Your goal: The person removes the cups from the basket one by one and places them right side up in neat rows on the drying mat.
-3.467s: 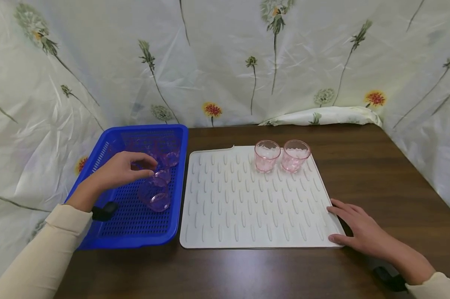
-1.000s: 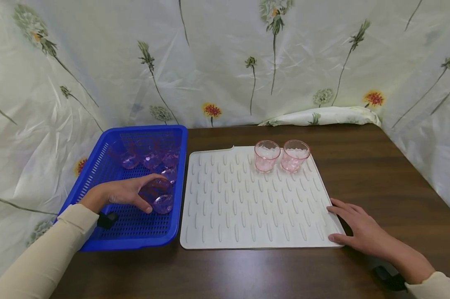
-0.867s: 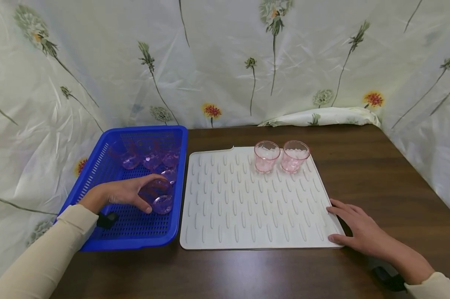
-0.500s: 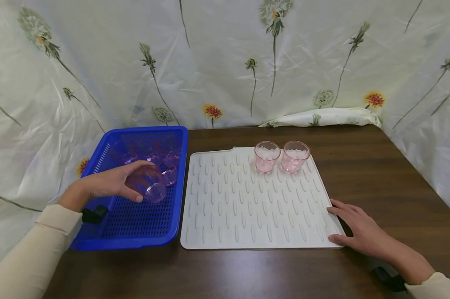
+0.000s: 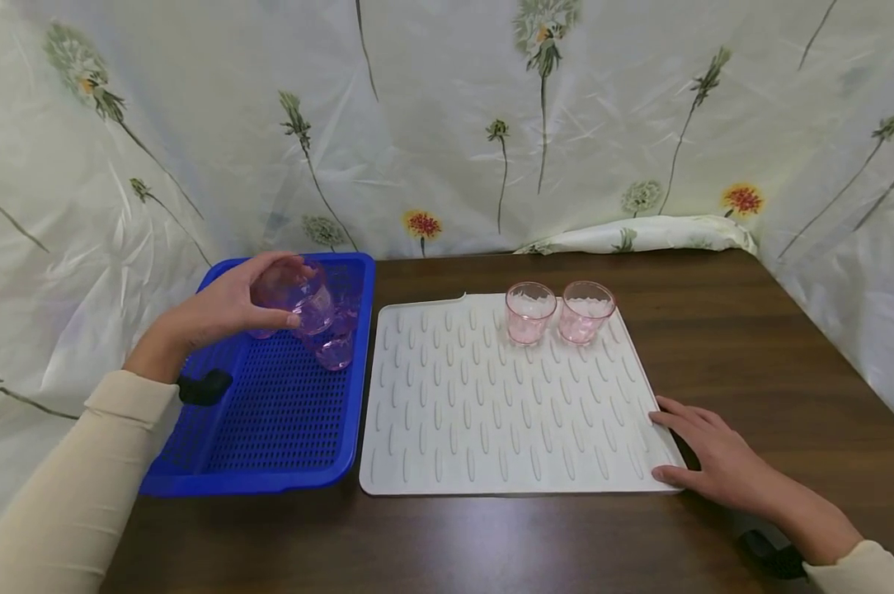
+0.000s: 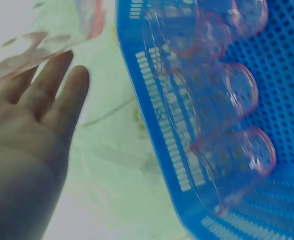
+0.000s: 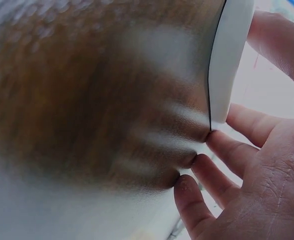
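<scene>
glass (image 5: 303, 299) in fingers (image 6: 71, 100) (two on mat (image 5: 484, 421))

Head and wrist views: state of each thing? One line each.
Held glass: raised, in the left hand
Basket: several glasses inside
Mat: lying on table
Left glass on mat: upright
Right glass on mat: upright
Right hand: touching mat's right edge

The left hand (image 5: 228, 301) hides part of the blue basket (image 5: 279, 429). The left wrist view cuts off the held glass (image 6: 52, 42).
</scene>
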Action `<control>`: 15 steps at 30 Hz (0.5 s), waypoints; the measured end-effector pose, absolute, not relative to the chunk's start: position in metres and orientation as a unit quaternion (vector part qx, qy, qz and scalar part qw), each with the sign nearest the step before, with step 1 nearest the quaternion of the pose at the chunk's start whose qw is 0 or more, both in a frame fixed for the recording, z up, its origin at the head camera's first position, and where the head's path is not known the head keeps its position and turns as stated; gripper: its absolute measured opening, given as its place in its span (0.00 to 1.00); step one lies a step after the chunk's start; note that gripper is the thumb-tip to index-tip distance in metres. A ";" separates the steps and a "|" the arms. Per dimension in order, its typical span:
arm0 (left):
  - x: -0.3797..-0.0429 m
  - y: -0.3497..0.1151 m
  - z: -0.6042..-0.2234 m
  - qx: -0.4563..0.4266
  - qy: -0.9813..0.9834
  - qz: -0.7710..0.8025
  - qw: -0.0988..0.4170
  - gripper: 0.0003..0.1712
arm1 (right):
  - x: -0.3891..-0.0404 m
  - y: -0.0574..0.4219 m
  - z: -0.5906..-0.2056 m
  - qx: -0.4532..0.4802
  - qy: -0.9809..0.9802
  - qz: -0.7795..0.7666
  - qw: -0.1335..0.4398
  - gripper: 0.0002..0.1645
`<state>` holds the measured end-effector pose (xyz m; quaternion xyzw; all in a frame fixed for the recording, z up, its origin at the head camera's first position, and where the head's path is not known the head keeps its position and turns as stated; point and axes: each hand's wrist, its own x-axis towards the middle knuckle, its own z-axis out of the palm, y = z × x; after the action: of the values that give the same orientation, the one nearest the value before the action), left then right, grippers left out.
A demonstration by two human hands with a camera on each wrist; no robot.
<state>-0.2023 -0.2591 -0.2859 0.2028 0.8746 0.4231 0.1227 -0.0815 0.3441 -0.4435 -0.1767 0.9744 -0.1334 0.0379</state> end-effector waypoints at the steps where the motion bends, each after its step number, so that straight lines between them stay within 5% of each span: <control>1: -0.204 -0.256 -0.286 0.201 0.869 0.435 0.122 0.41 | -0.082 0.344 -0.443 -0.176 0.975 -0.133 0.039 0.48; 15: -0.239 -0.211 -0.284 0.214 0.866 0.435 0.121 0.41 | -0.082 0.344 -0.443 -0.180 0.974 -0.129 0.039 0.49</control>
<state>-0.2393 -0.2108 -0.2835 0.2138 0.8661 0.4354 0.1205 -0.0816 0.3436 -0.4428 -0.1802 0.9743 -0.1292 0.0388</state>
